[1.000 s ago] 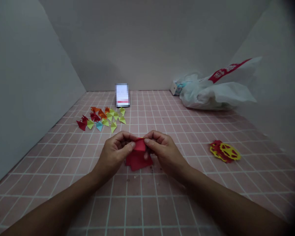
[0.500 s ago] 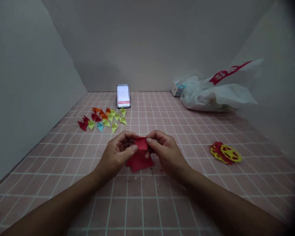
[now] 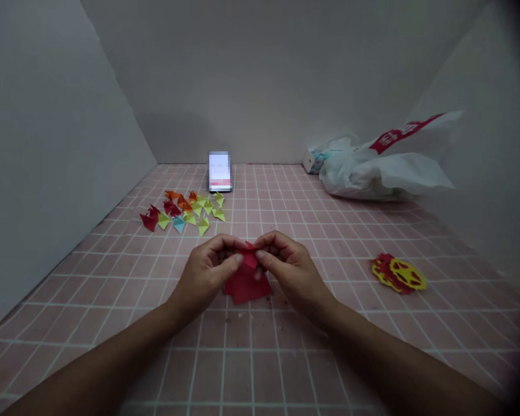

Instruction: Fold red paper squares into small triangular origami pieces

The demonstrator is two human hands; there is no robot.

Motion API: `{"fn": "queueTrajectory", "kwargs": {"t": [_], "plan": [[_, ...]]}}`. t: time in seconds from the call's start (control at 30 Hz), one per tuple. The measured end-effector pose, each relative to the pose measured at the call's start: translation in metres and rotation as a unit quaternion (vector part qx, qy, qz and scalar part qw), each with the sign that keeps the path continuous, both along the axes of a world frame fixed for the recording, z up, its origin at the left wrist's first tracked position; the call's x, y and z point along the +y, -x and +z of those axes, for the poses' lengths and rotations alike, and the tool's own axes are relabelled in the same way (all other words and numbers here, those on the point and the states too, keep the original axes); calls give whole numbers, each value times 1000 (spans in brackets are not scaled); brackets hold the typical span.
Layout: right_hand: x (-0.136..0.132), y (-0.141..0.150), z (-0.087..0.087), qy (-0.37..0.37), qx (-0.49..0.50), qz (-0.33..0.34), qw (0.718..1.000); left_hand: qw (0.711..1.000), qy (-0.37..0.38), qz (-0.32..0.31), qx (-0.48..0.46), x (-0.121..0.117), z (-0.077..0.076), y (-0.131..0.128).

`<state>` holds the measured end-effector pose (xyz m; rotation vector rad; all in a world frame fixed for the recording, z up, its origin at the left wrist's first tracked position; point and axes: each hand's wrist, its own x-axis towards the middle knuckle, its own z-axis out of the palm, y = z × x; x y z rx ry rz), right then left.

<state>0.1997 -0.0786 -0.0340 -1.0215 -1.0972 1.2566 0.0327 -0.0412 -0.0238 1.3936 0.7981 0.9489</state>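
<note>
A small piece of red folded paper (image 3: 249, 258) is pinched between my two hands at the middle of the table. My left hand (image 3: 214, 261) grips its left edge with thumb and fingertips. On the opposite edge, the thumb and fingers of my right hand (image 3: 288, 260) are closed. Part of the paper is hidden behind the fingers. Just below the hands, more red paper sheets (image 3: 248, 289) lie on the tablecloth, partly covered by the held piece.
Several small folded-paper figures (image 3: 184, 202) in red, orange, yellow and blue stand at the back left. Behind them a phone (image 3: 220, 171) is propped up. Red and yellow paper cutouts (image 3: 399, 274) lie at right. A white plastic bag (image 3: 372, 173) and a small box (image 3: 312, 160) sit back right.
The held red paper has tilted and been bent between my fingers, its flat face now narrower with a point showing at the top. Both hands stay nearly in place. The view has shifted slightly.
</note>
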Motion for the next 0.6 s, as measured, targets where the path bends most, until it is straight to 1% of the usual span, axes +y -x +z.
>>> {"fn": "queueTrajectory", "kwargs": {"t": [0.1,0.17,0.43,0.6], "plan": [[1,0,0,11,15,-21,1000,999,3,-31,-15,1,-1,-1],[2,0,-1,17,22,-27,999,999,4,-39,-21,1,-2,-2],[3,-1,-4,36,60,-20,997,999,13,-41,-16,2,-2,-3],[2,-1,-1,37,27,-12,999,999,24,-35,-5,3,-3,-2]]}}
